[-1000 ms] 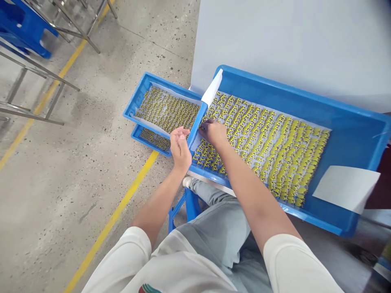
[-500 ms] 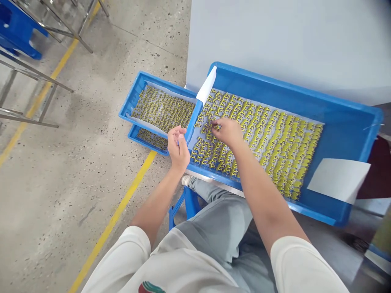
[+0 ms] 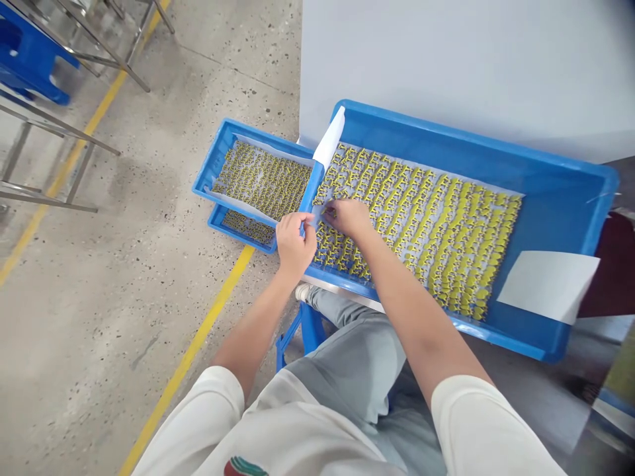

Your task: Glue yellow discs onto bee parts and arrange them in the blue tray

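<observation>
Rows of small yellow-and-dark parts [image 3: 421, 225] lie on a pale sheet in a large blue tray [image 3: 476, 142]. My right hand [image 3: 348, 219] is over the left end of these rows, with thumb and fingertips pinched together low above the sheet. Whatever sits between those fingertips is too small to make out. Beside it, at the tray's left rim, my left hand [image 3: 296, 243] is closed, fingers curled toward the thumb. Its grip is partly hidden, and I cannot tell what it holds. The two hands are close together but apart.
Left of the large tray, a smaller blue tray [image 3: 204, 173] full of similar parts sits above another blue tray [image 3: 218, 226]. White paper [image 3: 548, 284] lies over the large tray's right end; a white strip [image 3: 329, 137] hangs over its left rim. Metal stool frames [image 3: 82, 162] stand far left.
My right hand has moved left and slightly down toward the tray's left rim. My left hand has moved a little right and down, and its fingers have curled in.
</observation>
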Available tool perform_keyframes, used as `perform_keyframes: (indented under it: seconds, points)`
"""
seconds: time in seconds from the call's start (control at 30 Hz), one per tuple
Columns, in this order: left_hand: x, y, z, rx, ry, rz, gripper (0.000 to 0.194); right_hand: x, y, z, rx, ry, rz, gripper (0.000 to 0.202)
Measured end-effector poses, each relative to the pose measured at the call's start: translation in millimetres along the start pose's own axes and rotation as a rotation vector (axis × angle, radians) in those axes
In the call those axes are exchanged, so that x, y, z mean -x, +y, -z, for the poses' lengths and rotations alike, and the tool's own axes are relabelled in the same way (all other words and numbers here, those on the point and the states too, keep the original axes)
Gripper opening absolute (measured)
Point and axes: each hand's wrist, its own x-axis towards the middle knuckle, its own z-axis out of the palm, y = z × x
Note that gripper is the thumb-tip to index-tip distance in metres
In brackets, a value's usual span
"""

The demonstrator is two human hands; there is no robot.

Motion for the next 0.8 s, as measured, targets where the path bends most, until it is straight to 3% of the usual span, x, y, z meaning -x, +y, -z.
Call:
perform_keyframes:
  seconds: [0.2,0.3,0.43,0.8]
  points:
    - [3,0,-6.2,-0.087,-0.127,-0.089,0.029,11,4,6,-0.01,0.012,0.022,0.029]
    - [1,-1,-3.9,-0.032,-0.034,-0.027,0.041,17,5,6,-0.022,-0.021,0.079,0.025]
    - [-2,-2,0.4,0.061,0.079,0.035,0.04,16,2,1,-0.023,-0.07,0.135,0.024]
    - [-3,2,1.7,0.103,0.097,0.033,0.033,14,-2,5,-0.039,-0.041,0.135,0.027]
